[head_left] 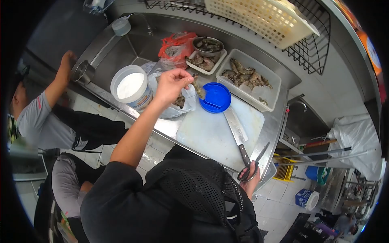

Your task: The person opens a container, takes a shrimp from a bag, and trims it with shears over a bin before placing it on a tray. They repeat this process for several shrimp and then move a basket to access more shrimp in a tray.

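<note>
My left hand (175,84) pinches a raw shrimp (199,88) in front of the round blue lid (216,98). Low at the right, my right hand (250,180) grips black-handled scissors (259,158), blades pointing up and away. A cleaver (236,127) with a dark handle lies on the white cutting board (202,130), its tip near the lid. Below my left wrist is an open plastic bag (187,102) with shrimp inside. Behind the board, a clear plastic bin (270,106) holds more shrimp.
A tub of white powder (130,84) stands left of the bag. At the back are a red plastic bag (177,46), a white tray (207,69) and a metal bowl (208,52) of shrimp. Left is a sink (137,44); another person (36,117) stands beside it.
</note>
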Demonstrator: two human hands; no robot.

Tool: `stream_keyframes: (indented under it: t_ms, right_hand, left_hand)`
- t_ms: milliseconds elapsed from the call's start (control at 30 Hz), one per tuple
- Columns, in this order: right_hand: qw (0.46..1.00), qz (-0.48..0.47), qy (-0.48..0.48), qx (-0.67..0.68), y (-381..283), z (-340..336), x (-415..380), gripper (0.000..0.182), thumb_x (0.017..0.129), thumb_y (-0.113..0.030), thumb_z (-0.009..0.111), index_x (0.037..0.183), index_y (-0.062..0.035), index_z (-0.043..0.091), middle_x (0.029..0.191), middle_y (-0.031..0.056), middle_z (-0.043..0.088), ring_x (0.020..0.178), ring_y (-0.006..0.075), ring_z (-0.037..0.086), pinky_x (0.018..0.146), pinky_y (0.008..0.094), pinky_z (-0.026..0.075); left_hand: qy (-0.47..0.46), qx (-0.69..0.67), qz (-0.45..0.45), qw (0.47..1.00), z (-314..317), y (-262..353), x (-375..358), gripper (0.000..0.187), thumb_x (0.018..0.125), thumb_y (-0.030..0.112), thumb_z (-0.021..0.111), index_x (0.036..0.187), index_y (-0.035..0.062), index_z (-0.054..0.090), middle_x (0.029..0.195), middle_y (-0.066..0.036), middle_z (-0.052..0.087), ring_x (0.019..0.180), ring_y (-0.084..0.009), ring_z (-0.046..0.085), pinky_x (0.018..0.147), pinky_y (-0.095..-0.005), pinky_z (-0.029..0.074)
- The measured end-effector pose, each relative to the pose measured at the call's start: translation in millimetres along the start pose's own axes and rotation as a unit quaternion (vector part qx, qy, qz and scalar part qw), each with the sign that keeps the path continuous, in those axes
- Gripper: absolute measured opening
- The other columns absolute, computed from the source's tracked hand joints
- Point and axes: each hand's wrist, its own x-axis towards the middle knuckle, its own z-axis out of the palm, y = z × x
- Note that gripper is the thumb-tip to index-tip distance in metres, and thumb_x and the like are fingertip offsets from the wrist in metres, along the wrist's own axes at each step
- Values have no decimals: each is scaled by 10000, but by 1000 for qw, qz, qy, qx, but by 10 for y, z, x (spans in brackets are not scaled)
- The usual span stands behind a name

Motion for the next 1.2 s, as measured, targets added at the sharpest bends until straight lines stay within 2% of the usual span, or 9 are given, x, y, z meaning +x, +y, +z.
stream_keyframes:
  t_ms: [133, 200, 433, 567, 633, 733, 867, 1033, 1200]
  right_hand:
    - [1000, 11, 1, 7, -20, 30, 20, 298, 1018, -303, 730, 1090, -41, 605, 662, 32, 556, 483, 139, 525, 418, 287, 411]
    - [1000, 14, 1, 13, -43, 26, 11, 308, 1003, -302, 749, 1093, -38, 618, 664, 27, 555, 492, 137, 531, 419, 285, 417]
    - [999, 39, 15, 19, 15, -211, -27, 321, 997, -298, 756, 1160, -52, 629, 692, 18, 558, 524, 121, 546, 435, 275, 432]
    - [998, 46, 25, 22, 106, -322, -6, 315, 999, -292, 756, 1176, -62, 633, 694, 13, 561, 525, 119, 550, 436, 270, 432]
    - [998, 44, 24, 23, 57, -313, -9, 319, 998, -289, 758, 1180, -58, 635, 688, 13, 561, 524, 119, 551, 436, 269, 432]
    - [999, 35, 9, 21, -4, -310, 21, 331, 998, -287, 759, 1200, -56, 636, 679, 11, 555, 524, 119, 551, 436, 270, 432]
    - [1000, 20, 2, 17, -103, -345, 71, 357, 997, -253, 759, 1261, -50, 630, 673, 20, 562, 513, 119, 549, 432, 270, 432]
    - [997, -12, 27, 66, -46, -588, 110, 353, 998, -288, 761, 1260, -88, 634, 671, 7, 586, 493, 107, 547, 426, 272, 450]
    - [980, -95, 58, 167, 28, -952, 80, 376, 1040, -341, 703, 1301, -91, 599, 752, 15, 611, 577, 107, 593, 472, 268, 489]
  left_hand:
    - [-49, -150, -111, 981, 510, -441, -350, 142, 1002, 152, 723, 1073, 33, 693, 885, -36, 731, 781, -106, 675, 647, -237, 494]
    - [48, -340, -288, 894, 744, -932, -611, 144, 1012, 100, 705, 1107, 8, 647, 921, -57, 733, 781, -147, 715, 657, -262, 541]
    - [123, -161, -443, 873, 634, -1914, -1455, 121, 1013, 111, 687, 1068, 15, 639, 895, -61, 708, 821, -153, 704, 690, -266, 541]
    - [43, 232, -161, 958, 497, -1924, -1385, 112, 947, 68, 713, 1030, 1, 679, 919, -115, 714, 878, -254, 718, 761, -361, 566]
    - [-51, 368, 111, 922, 574, -1760, -1088, 198, 879, 34, 726, 1067, -4, 680, 1036, -191, 706, 929, -356, 698, 821, -442, 562]
    - [-101, 424, 238, 868, 808, -1638, -726, 307, 854, 17, 707, 1156, -2, 658, 1144, -252, 666, 1005, -426, 663, 902, -491, 545]
    - [-181, 533, 100, 820, 986, -1651, -578, 395, 856, 20, 690, 1239, 4, 598, 1164, -275, 650, 1031, -437, 658, 949, -504, 532]
    - [-313, 365, 13, 877, 1467, -1895, -513, 428, 831, 23, 669, 1240, 17, 541, 1115, -297, 649, 1017, -468, 658, 908, -542, 511]
    - [-534, 79, -209, 815, 2768, -576, -434, 338, 1014, 71, 605, 1350, 71, 569, 917, -13, 625, 733, -72, 515, 641, -250, 433]
